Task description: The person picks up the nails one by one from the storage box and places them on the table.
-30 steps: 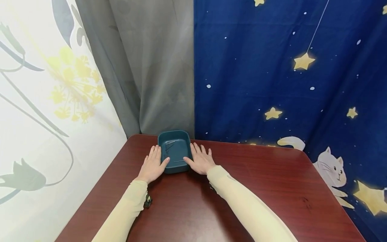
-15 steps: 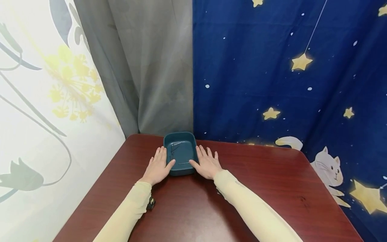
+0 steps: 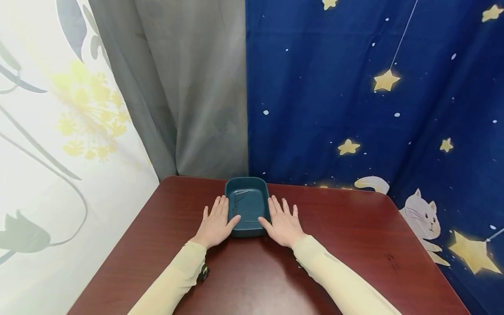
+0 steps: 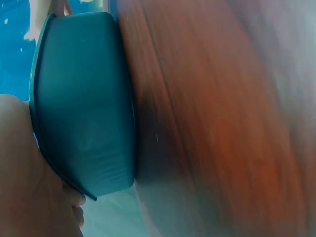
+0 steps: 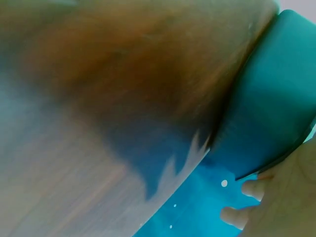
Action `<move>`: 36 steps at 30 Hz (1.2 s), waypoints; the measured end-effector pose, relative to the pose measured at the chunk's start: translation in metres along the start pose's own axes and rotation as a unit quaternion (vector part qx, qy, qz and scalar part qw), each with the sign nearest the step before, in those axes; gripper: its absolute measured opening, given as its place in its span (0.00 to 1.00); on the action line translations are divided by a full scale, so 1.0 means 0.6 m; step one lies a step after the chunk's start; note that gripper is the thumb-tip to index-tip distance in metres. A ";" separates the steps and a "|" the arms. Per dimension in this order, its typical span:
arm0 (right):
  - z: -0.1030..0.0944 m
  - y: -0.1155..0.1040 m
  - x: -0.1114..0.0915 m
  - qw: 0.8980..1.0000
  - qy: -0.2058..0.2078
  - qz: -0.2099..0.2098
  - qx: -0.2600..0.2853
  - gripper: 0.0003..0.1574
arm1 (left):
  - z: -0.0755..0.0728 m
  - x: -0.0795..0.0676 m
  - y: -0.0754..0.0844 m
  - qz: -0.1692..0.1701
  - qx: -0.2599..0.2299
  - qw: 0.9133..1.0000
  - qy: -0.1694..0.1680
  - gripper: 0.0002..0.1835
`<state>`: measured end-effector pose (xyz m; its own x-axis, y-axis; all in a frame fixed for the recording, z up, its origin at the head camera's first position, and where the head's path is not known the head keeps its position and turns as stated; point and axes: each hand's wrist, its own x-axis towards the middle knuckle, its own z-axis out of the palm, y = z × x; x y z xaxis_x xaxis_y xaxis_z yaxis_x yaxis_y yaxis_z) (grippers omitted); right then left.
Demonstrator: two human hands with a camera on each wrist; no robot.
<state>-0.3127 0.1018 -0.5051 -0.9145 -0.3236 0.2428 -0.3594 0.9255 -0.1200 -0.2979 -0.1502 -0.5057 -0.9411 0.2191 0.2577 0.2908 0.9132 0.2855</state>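
A teal, rounded-corner plastic tray (image 3: pixel 248 232) stands near the far edge of the table. Inside lie several thin metal pieces (image 3: pixel 241 192), dark and pin-like, too small to name; a longer thin rod (image 3: pixel 252 221) lies toward the near side. My left hand (image 3: pixel 214 225) presses along the tray's left side with straight fingers, its thumb over the near left rim. On the opposite side my right hand (image 3: pixel 284 225) does the same, thumb at the near right rim. Both wrist views show the tray's outer wall (image 4: pixel 84 98) close beside the hand, its base down at the tabletop.
The reddish-brown wooden table (image 3: pixel 350 245) stretches to the right and toward me. Behind it hang a grey curtain (image 3: pixel 208 109) and a blue star-patterned curtain (image 3: pixel 307 109). A white floral-print cloth (image 3: pixel 98 197) hangs along the left side.
The tray has slid to the right along the table and slightly toward me, both hands moving with it. The metal pieces stay inside. The head view has turned slightly right.
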 end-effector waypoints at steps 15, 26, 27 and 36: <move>-0.033 0.045 -0.091 0.999 0.017 0.039 -0.019 0.53 | 0.018 -0.013 0.076 0.050 -0.006 0.999 -0.018 0.50; -0.046 0.063 -0.144 0.998 0.018 0.063 -0.005 0.54 | 0.024 -0.020 0.104 0.089 -0.006 0.994 -0.067 0.56; -0.046 0.063 -0.148 0.998 0.017 0.066 -0.003 0.53 | 0.024 -0.021 0.106 0.091 -0.007 0.993 -0.070 0.56; -0.054 0.068 -0.171 0.997 0.027 0.072 -0.001 0.53 | 0.027 -0.028 0.126 0.105 -0.008 0.992 -0.062 0.57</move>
<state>-0.2273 0.1795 -0.5036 -0.9451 -0.1764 0.2750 -0.2246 0.9620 -0.1551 -0.2630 -0.0793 -0.5035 -0.8728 0.4462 0.1976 0.4852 0.8370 0.2532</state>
